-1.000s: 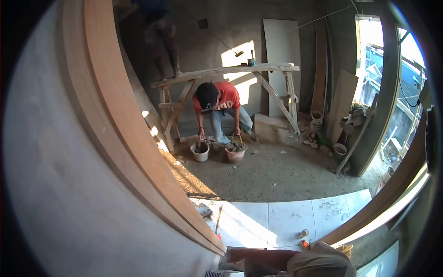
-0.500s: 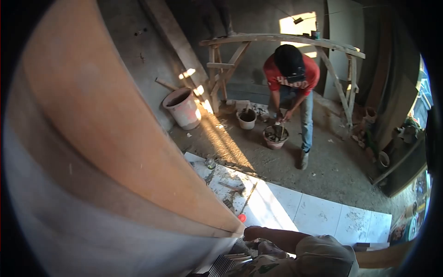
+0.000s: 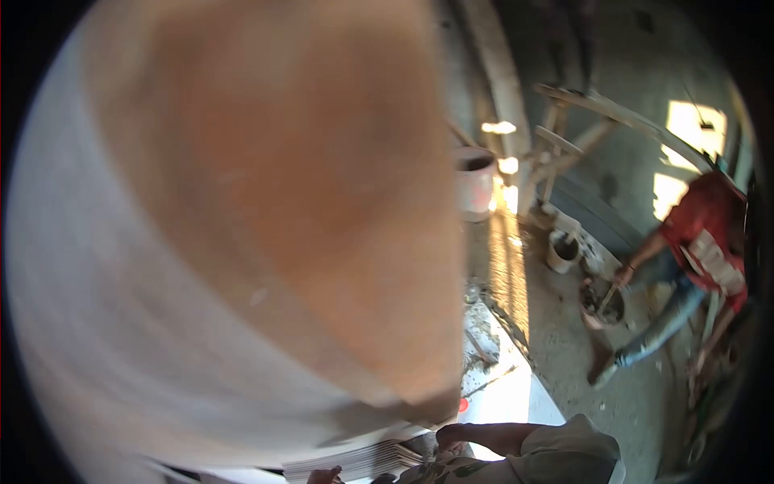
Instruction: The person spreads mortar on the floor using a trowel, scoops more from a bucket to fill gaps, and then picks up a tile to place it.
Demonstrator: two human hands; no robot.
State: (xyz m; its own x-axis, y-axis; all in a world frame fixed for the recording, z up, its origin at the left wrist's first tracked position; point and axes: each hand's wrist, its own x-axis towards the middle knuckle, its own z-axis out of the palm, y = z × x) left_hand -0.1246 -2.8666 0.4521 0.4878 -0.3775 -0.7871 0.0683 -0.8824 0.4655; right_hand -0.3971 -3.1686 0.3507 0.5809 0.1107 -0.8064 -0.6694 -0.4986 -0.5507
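A large tan and grey flat surface [image 3: 322, 202] fills the left side, close and blurred. At its lower right corner is my right hand [image 3: 450, 436], fingers curled in; what they hold, if anything, I cannot make out. My right forearm comes in from a pale sleeve [image 3: 568, 448]. At the bottom edge, part of my left hand [image 3: 325, 476] shows beside a stack of thin pale tiles [image 3: 355, 461], its fingers mostly cut off by the frame. A small red round thing [image 3: 463, 405] lies just beyond my right hand, on white tiles [image 3: 516, 403].
A person in a red top [image 3: 709, 234] bends over a mortar bucket [image 3: 605, 321] at the right. A smaller bucket [image 3: 563, 260] and a large pink bucket [image 3: 477, 194] stand behind. Someone's legs [image 3: 584, 48] show on the wooden trestle [image 3: 637, 121].
The view has swung left, so the room sits farther right and the large surface covers more. My left hand has come into view at the bottom. The co-worker's arms are now apart.
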